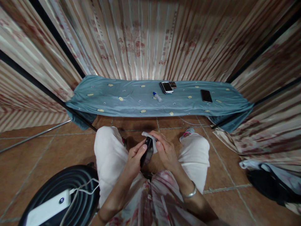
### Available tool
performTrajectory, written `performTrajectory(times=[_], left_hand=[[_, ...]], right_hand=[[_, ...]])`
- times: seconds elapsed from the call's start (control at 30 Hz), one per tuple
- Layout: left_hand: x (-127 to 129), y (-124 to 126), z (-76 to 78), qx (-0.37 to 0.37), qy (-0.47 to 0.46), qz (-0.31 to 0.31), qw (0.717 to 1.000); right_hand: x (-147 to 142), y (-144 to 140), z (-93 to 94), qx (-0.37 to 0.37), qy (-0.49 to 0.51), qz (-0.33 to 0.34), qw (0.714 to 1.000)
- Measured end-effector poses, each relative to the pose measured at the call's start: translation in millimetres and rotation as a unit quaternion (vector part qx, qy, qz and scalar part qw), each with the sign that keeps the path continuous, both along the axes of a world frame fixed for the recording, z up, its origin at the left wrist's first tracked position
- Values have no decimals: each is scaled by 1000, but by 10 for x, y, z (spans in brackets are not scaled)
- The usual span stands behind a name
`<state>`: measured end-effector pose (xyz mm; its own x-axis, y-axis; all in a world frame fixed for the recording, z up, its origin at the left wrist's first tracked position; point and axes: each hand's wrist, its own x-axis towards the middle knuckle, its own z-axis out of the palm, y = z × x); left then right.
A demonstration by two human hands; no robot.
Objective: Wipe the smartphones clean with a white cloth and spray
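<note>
Phone [148, 147] is held above the lap [162, 188], pinched between thumb and fingers of the left hand [134, 158]. White tissue [154, 146] is pinched by the fingers of the right hand [166, 151], alongside the phone. Wiping is judged under way, not complete. Whether the other phones [206, 96] on the cloth-covered bench [131, 100] have been wiped cannot be told.

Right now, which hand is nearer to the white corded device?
Left. The left hand, holding a dark object, is beyond and right of the white device; the right hand, with a cloth, is farther right.
</note>
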<state>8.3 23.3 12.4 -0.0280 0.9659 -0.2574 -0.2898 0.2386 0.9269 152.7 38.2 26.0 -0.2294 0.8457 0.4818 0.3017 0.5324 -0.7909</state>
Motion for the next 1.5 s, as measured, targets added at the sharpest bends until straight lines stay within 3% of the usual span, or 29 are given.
performTrajectory(times=[0.23,0.4,0.63,0.77,0.9,1.03,1.27,1.4,1.5], left_hand=[[119,36,83,2,-145,50,988],[116,95,72,-29,-229,86,969],[71,140,-10,-30,-216,121,968],[95,140,-44,-49,-200,122,971],[118,141,-11,-23,-179,100,978],[58,163,-12,-22,-167,120,978],[-126,278,-51,-23,-195,131,972],[-193,360,-17,-8,-196,180,964],[-237,404,-32,-39,-225,177,957]], right_hand=[[-39,-5,-129,-76,45,-33,996],[-186,-80,-231,-45,-47,-33,997],[-277,-232,-303,7,-148,-20,989],[-286,-200,-300,-1,-145,-14,989],[-311,-163,-234,-22,-124,4,992],[-351,-232,-191,-11,-147,16,989],[-403,-378,-250,60,-216,9,975],[-438,-463,-308,85,-250,3,964],[-480,-502,-344,103,-258,2,961]])
